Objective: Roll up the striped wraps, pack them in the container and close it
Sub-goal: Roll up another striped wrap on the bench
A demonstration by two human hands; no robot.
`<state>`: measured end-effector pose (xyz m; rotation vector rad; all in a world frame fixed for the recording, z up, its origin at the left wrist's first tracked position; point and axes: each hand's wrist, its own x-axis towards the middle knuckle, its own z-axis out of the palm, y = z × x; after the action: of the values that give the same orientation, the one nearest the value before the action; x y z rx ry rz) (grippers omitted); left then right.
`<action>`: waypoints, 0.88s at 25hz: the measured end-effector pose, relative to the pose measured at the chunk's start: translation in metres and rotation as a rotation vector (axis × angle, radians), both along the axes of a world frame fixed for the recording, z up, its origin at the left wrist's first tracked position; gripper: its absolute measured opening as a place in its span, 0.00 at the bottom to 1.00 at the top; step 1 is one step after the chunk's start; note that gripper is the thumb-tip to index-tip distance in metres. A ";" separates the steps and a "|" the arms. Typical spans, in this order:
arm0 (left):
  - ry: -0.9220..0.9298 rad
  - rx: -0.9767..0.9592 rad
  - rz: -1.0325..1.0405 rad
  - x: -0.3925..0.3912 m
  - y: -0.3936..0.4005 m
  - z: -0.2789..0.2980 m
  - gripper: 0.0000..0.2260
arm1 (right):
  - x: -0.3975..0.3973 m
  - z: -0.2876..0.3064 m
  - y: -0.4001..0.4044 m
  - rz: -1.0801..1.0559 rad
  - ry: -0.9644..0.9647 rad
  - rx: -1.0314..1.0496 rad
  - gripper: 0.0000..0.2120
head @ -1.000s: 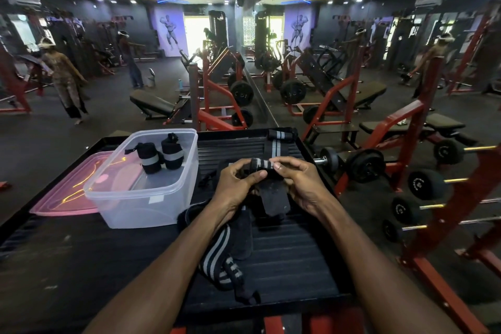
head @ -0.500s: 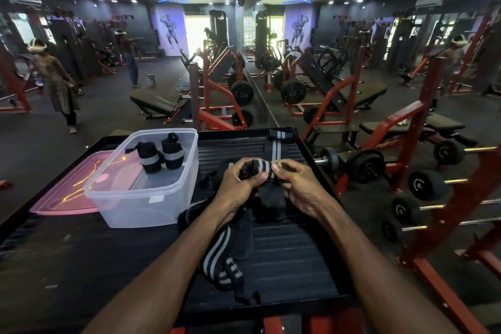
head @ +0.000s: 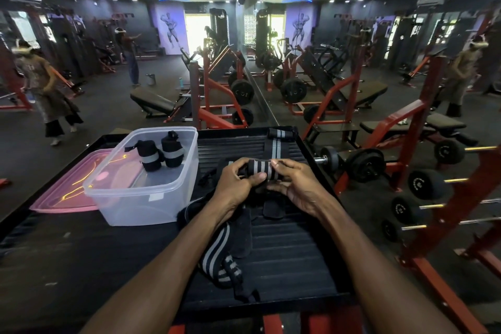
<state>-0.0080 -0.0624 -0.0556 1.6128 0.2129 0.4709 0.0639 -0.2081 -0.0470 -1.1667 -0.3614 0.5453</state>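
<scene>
Both the left hand (head: 235,184) and right hand (head: 294,187) kept a clenched grip on the half-rolled striped wrap (head: 262,170), holding it tight above the counter (head: 284,257) so the coil would not loosen.

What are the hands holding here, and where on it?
Both hold one striped wrap, partly rolled: the left hand grips the roll's left end, the right hand pinches its right end.
</scene>
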 end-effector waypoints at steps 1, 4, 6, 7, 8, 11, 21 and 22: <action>-0.010 0.028 0.000 0.000 0.000 0.000 0.11 | 0.000 -0.002 0.001 0.006 -0.010 -0.026 0.06; -0.032 0.015 -0.039 -0.001 0.000 0.000 0.13 | 0.002 -0.005 0.001 -0.031 -0.069 0.010 0.06; -0.022 -0.089 -0.088 -0.002 -0.001 0.001 0.10 | 0.002 -0.006 -0.002 -0.059 -0.115 0.034 0.07; -0.022 -0.107 -0.089 -0.001 -0.001 0.001 0.09 | 0.002 -0.005 -0.002 -0.068 -0.134 0.020 0.09; -0.022 -0.079 -0.062 -0.001 0.000 0.001 0.10 | 0.002 -0.005 -0.002 -0.073 -0.145 0.002 0.10; -0.025 0.057 -0.009 -0.001 0.001 0.001 0.14 | 0.003 -0.005 0.001 -0.055 -0.092 -0.020 0.12; 0.049 0.037 -0.010 -0.001 -0.003 0.004 0.13 | 0.000 -0.009 -0.001 -0.162 -0.378 -0.194 0.12; 0.044 0.111 0.020 -0.001 -0.001 0.003 0.12 | 0.000 -0.009 -0.001 -0.159 -0.401 -0.213 0.14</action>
<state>-0.0093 -0.0634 -0.0523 1.7318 0.2406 0.4697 0.0634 -0.2096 -0.0556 -1.5009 -0.5575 0.2102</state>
